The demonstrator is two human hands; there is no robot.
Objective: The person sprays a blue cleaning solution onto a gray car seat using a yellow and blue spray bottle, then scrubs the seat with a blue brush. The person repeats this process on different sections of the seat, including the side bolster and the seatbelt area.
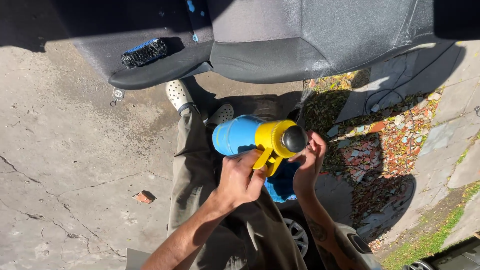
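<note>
Blue pump sprayer bottle [239, 135] with a yellow cap and trigger assembly [272, 142] and a black pump knob [294, 138], held roughly level at waist height, knob end toward the person's right, in front of a dark car seat [300, 45] standing on the concrete. Left hand [239, 179] is wrapped round the yellow handle, fingers closed on it near the trigger. Right hand [309, 165] is half open, cupped just beside the knob, fingertips at or near it; cannot tell whether it grips anything. A blue cloth [281, 184] shows under the bottle between the two hands; which hand holds it is hidden. A faint fine spray [305, 95] seems to reach toward the seat's front edge. Risks, as I judge them: the bottle rides on one hand alone, so a wet handle could let it twist and drop onto the concrete [75, 150]; held level, it may leak at the cap. Overspray could drift past the fabric onto the leaf litter [380, 140]. A black scrub brush [144, 52] sits near the seat's edge and a nudge could tip it off. Perforated white clogs [179, 95] stand close under the seat, where runoff would land.
</note>
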